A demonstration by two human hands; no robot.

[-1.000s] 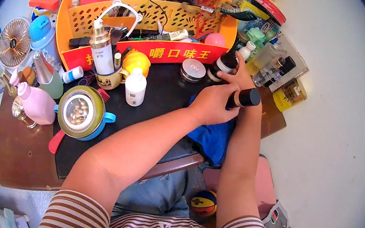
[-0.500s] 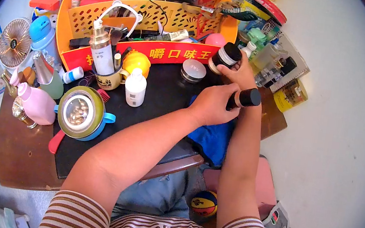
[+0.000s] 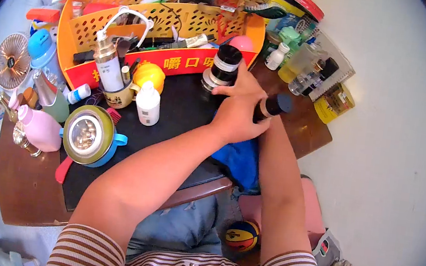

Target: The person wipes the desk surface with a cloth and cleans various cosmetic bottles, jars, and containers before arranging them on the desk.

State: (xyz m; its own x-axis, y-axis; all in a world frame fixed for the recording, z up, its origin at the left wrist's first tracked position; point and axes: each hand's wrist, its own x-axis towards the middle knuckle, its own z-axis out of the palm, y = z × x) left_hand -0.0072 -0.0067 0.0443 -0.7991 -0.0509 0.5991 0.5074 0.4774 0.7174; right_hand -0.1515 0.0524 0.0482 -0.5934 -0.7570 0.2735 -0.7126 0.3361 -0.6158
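My left hand (image 3: pixel 239 116) is closed around a dark cylindrical bottle (image 3: pixel 276 105) with a black cap, tilted to the right. Beyond it, my right hand (image 3: pixel 248 86) has its fingers along the right side of a black-lidded jar (image 3: pixel 227 63), its thumb stretched out lower down. The jar stands over a round silver compact (image 3: pixel 210 81), seemingly resting on top of it; the contact is partly hidden. Under my left wrist lies a blue cloth (image 3: pixel 238 163). A white bottle (image 3: pixel 148 105) is upright on the black mat (image 3: pixel 169 143).
Behind the mat stands an orange perforated organizer (image 3: pixel 194 24) full of items. Left are a mug (image 3: pixel 120 98) holding a pump bottle, a lidded blue cup (image 3: pixel 103 157), a pink bottle (image 3: pixel 41 128) and a small fan (image 3: pixel 11 61). Several bottles and a yellow jar (image 3: pixel 333 102) line the right edge.
My right hand has carried the jar leftward, from beside the silver compact to over it. My left hand still grips the dark bottle. The view has shifted slightly.
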